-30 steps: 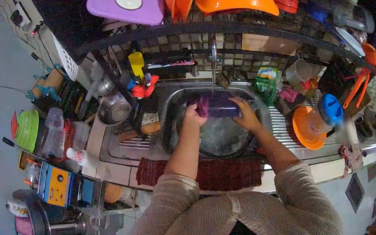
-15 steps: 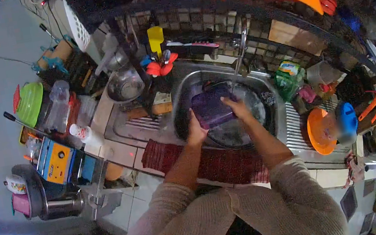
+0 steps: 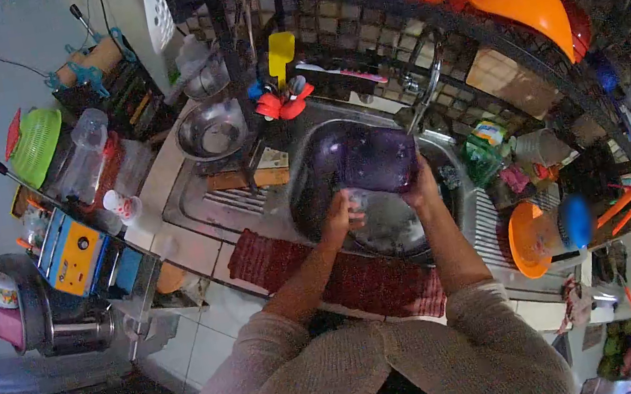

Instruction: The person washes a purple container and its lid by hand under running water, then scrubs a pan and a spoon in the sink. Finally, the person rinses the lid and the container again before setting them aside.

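Note:
A dark purple rectangular container [image 3: 378, 161] is held over the steel sink [image 3: 314, 140], below the tap [image 3: 425, 95]. My right hand [image 3: 422, 186] grips its right side near the lower corner. My left hand [image 3: 342, 216] is at the container's lower left corner with its fingers curled. Something pale shows by those fingers, too blurred to tell what it is. Under both hands, a large round dark-rimmed pan or basin [image 3: 387, 227] sits in the sink with water in it.
A red cloth [image 3: 363, 281] lies along the sink's front edge. To the left are a steel bowl [image 3: 211, 132] and a white bottle [image 3: 122, 206]. At right sit an orange plate [image 3: 525, 241] and a green bottle [image 3: 484, 156]. A dark rack [image 3: 350, 3] hangs overhead.
The purple container has been tilted, and its speckled face now shows. My right hand has shifted to its right side. My left hand has moved from its left side to its lower corner, fingers curled.

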A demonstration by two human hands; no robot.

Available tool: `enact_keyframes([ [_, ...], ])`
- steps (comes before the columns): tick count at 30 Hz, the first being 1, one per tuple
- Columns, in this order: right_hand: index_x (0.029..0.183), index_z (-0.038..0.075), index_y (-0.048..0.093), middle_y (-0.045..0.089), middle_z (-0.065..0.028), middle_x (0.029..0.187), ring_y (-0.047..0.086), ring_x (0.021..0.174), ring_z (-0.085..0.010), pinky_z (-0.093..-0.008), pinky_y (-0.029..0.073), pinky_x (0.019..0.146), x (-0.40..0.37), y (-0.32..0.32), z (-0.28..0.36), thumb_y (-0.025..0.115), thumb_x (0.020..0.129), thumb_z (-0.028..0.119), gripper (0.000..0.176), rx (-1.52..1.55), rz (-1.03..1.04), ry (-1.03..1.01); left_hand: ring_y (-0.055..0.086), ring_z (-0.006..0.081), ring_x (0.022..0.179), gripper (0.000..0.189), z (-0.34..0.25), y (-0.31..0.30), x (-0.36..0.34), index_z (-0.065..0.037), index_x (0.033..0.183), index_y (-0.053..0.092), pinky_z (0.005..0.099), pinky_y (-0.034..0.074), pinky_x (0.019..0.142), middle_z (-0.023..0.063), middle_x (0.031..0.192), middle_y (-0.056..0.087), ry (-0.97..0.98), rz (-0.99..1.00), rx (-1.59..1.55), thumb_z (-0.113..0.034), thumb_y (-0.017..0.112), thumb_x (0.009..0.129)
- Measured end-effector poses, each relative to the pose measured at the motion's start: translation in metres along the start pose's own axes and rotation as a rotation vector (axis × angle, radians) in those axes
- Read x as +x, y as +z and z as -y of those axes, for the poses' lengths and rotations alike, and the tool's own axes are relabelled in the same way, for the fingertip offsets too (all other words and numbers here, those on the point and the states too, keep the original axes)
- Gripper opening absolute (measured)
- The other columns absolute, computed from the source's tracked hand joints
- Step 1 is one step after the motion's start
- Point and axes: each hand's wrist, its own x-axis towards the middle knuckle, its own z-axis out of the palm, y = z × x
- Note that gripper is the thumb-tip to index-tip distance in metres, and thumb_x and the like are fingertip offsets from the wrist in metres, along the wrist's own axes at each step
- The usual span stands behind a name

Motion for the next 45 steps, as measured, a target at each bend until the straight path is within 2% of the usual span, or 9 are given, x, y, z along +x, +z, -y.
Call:
enact_keyframes([
  [7, 0.108, 0.010, 0.054, 0.059, -0.0029, 0.099, 0.058, 0.084, -0.0226, -0.0367, 0.046, 0.076, -0.031, -0.018, 0.016, 0.054, 0.086, 0.028, 0.027, -0.050, 0.050, -0.137, 0.059, 0.0193, 0.068, 0.048, -0.005, 0.006, -0.003, -0.012, 0.122, 0.040, 0.0321, 0.053, 0.053, 0.0069, 0.094, 0.050, 0.014, 0.028, 0.185, -0.047, 0.042, 0.088],
  [10, 0.104, 0.009, 0.055, 0.062, -0.0060, 0.090, 0.059, 0.079, -0.0212, -0.0350, 0.047, 0.066, -0.042, -0.007, 0.010, 0.057, 0.082, 0.021, 0.024, -1.406, 0.012, -0.319, 0.059, 0.0209, 0.067, 0.053, -0.004, 0.006, -0.001, -0.011, 0.119, 0.042, 0.0329, 0.053, 0.051, 0.0080, 0.091, 0.048, 0.037, 0.037, 0.217, -0.053, 0.042, 0.086],
  [11, 0.104, 0.009, 0.055, 0.062, -0.0060, 0.090, 0.059, 0.079, -0.0212, -0.0350, 0.047, 0.066, -0.049, -0.001, 0.004, 0.057, 0.082, 0.021, 0.024, -1.401, 0.005, -0.326, 0.059, 0.0209, 0.067, 0.053, -0.004, 0.006, -0.001, -0.011, 0.119, 0.042, 0.0329, 0.053, 0.051, 0.0080, 0.091, 0.048, 0.038, 0.044, 0.224, -0.053, 0.042, 0.086],
  [13, 0.098, 0.010, 0.059, 0.061, -0.0135, 0.083, 0.060, 0.067, -0.0256, -0.0370, 0.047, 0.060, -0.064, 0.016, -0.010, 0.058, 0.078, 0.013, 0.021, -1.997, 0.211, -1.005, 0.059, 0.0178, 0.064, 0.048, -0.002, 0.004, -0.003, -0.010, 0.113, 0.045, 0.0332, 0.053, 0.050, 0.0067, 0.090, 0.050, 0.066, 0.057, 0.123, -0.050, 0.042, 0.087],
  [15, 0.098, 0.012, 0.060, 0.061, -0.0181, 0.086, 0.061, 0.072, -0.0314, -0.0415, 0.048, 0.065, -0.067, 0.020, -0.014, 0.058, 0.072, 0.010, 0.026, -2.008, 0.103, -0.966, 0.058, 0.0181, 0.064, 0.048, -0.006, 0.005, -0.007, -0.009, 0.112, 0.046, 0.0334, 0.053, 0.049, 0.0065, 0.089, 0.050, 0.056, 0.060, 0.098, -0.050, 0.042, 0.087],
  [17, 0.096, 0.013, 0.061, 0.062, -0.0159, 0.079, 0.061, 0.068, -0.0317, -0.0424, 0.048, 0.063, -0.061, 0.003, -0.022, 0.059, 0.069, 0.012, 0.027, -2.404, 0.206, -0.414, 0.058, 0.0183, 0.063, 0.048, -0.010, 0.005, -0.008, -0.009, 0.111, 0.046, 0.0336, 0.053, 0.048, 0.0063, 0.088, 0.050, 0.054, 0.061, 0.074, -0.051, 0.041, 0.087],
  [27, 0.089, 0.013, 0.061, 0.061, -0.0132, 0.072, 0.059, 0.063, -0.0312, -0.0422, 0.046, 0.056, -0.036, -0.016, -0.010, 0.056, 0.068, 0.012, 0.021, -2.280, 0.204, -0.949, 0.059, 0.0200, 0.063, 0.046, -0.009, 0.007, -0.007, -0.010, 0.111, 0.046, 0.0350, 0.053, 0.046, 0.0063, 0.087, 0.050, -0.021, 0.025, 0.021, -0.049, 0.043, 0.087],
  [32, 0.086, 0.014, 0.057, 0.059, -0.0098, 0.086, 0.058, 0.084, -0.0280, -0.0416, 0.047, 0.062, -0.032, 0.015, 0.006, 0.055, 0.068, 0.011, 0.019, -2.391, 0.263, -1.062, 0.059, 0.0206, 0.062, 0.049, -0.012, 0.005, -0.009, -0.010, 0.113, 0.046, 0.0355, 0.052, 0.046, 0.0091, 0.093, 0.049, -0.007, 0.026, 0.038, -0.051, 0.044, 0.086],
  [45, 0.095, 0.009, 0.056, 0.058, -0.0137, 0.084, 0.060, 0.076, -0.0325, -0.0439, 0.048, 0.063, -0.011, 0.035, 0.021, 0.056, 0.066, 0.011, 0.030, -2.390, 0.214, -0.754, 0.060, 0.0193, 0.062, 0.046, -0.017, 0.011, -0.014, -0.009, 0.115, 0.045, 0.0337, 0.052, 0.046, 0.0080, 0.089, 0.052, 0.090, 0.019, 0.187, -0.046, 0.038, 0.089],
])
